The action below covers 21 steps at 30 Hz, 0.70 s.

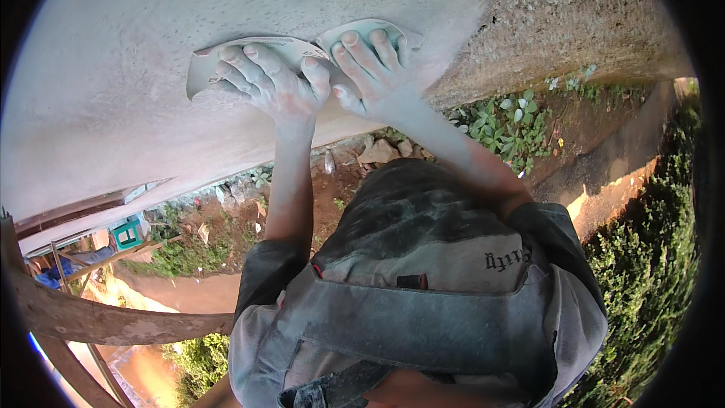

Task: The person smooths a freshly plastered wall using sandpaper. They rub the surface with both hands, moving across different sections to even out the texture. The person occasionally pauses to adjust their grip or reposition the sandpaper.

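Observation:
A smooth pale plastered wall [151, 45] fills the upper left of the head view. My left hand [273, 83] presses flat against it, fingers spread over a sheet of sandpaper [204, 68]. Right beside it, my right hand [371, 68] presses a second piece of sandpaper [370, 28] against the same wall. Both hands and forearms are coated in white dust. My dusty grey shirt and trousers [423, 287] fill the lower middle.
To the right the wall surface turns rough and unfinished [559, 15]. Far below lie red soil, stones [381, 153], green weeds [513, 117] and a hedge [649, 257]. A wooden scaffold pole [113, 321] crosses the lower left, near a green crate [127, 233].

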Tool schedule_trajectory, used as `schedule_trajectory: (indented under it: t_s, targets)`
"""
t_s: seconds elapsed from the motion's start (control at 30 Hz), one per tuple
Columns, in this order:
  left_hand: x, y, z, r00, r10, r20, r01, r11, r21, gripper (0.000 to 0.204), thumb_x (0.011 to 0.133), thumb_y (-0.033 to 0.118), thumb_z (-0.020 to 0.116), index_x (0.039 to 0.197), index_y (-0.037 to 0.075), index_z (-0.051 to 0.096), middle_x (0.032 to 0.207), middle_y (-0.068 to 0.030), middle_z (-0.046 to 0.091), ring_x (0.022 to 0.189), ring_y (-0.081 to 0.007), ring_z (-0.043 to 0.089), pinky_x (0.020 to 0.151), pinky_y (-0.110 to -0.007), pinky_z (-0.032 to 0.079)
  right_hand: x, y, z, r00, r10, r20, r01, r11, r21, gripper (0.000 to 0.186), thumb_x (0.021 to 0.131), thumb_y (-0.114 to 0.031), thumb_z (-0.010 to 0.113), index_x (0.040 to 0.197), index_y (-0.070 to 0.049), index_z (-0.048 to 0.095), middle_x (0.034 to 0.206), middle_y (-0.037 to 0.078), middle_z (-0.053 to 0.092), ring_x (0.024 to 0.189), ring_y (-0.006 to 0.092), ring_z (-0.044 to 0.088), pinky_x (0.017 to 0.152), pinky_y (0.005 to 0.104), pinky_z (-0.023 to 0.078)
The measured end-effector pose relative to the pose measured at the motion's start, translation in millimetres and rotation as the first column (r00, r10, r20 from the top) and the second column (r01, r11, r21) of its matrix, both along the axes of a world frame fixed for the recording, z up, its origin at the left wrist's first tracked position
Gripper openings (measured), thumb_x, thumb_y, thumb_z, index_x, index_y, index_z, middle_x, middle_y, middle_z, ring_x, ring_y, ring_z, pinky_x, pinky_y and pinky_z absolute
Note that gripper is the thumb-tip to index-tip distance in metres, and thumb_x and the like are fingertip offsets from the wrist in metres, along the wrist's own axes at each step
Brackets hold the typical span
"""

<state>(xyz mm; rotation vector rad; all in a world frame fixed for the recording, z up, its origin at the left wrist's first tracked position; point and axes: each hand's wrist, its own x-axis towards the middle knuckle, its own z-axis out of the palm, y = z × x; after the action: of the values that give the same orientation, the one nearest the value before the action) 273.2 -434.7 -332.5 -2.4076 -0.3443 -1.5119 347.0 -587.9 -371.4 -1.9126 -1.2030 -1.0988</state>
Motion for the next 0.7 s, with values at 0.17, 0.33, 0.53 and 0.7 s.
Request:
schedule_trajectory:
  t_s: [0.17, 0.33, 0.53, 0.7]
  targets:
    - [-25, 37, 39, 0.979, 0.014, 0.202, 0.042, 0.961, -0.272, 0.080, 0.093, 0.044, 0.033, 0.144, -0.011, 0.003, 0.149, -0.0336, 0.000, 0.140, -0.0461, -0.003, 0.112, -0.054, -0.001, 35, -45, 27, 0.964, -0.248, -0.099, 0.265, 0.937, 0.229, 0.056, 0.092, -0.047, 0.043, 0.129, -0.005, 0.049, 0.134, 0.018, 0.044, 0.120, 0.0411, 0.037, 0.091, 0.0604, 0.027]
    - [13, -10, 131, 0.955, -0.143, 0.260, 0.182, 0.974, -0.135, 0.078, 0.093, 0.044, 0.033, 0.144, -0.009, 0.008, 0.149, -0.0339, 0.004, 0.140, -0.0455, -0.001, 0.112, -0.054, 0.000, 29, -14, 107, 0.985, -0.159, 0.067, 0.139, 0.963, 0.231, 0.060, 0.093, -0.049, 0.040, 0.132, -0.003, 0.046, 0.135, 0.021, 0.043, 0.125, 0.0425, 0.034, 0.095, 0.0599, 0.024]
    - [-1, 7, 12, 0.995, -0.060, 0.076, 0.062, 0.998, -0.024, 0.076, 0.092, 0.041, 0.037, 0.144, -0.010, 0.013, 0.148, -0.0350, 0.009, 0.140, -0.0458, 0.002, 0.112, -0.053, 0.001, 22, -27, 9, 0.984, -0.173, 0.050, 0.177, 0.981, -0.077, 0.066, 0.095, -0.050, 0.034, 0.134, 0.003, 0.040, 0.139, 0.027, 0.035, 0.130, 0.0482, 0.026, 0.101, 0.0635, 0.014]
    - [-11, 19, 111, 0.910, -0.134, 0.393, 0.247, 0.935, -0.254, 0.075, 0.093, 0.039, 0.039, 0.144, -0.010, 0.013, 0.148, -0.0349, 0.007, 0.139, -0.0483, 0.005, 0.111, -0.056, 0.003, 54, -36, 83, 0.964, -0.263, 0.045, 0.219, 0.878, 0.426, 0.057, 0.092, -0.050, 0.040, 0.129, -0.007, 0.049, 0.135, 0.016, 0.044, 0.118, 0.0402, 0.039, 0.092, 0.0610, 0.024]
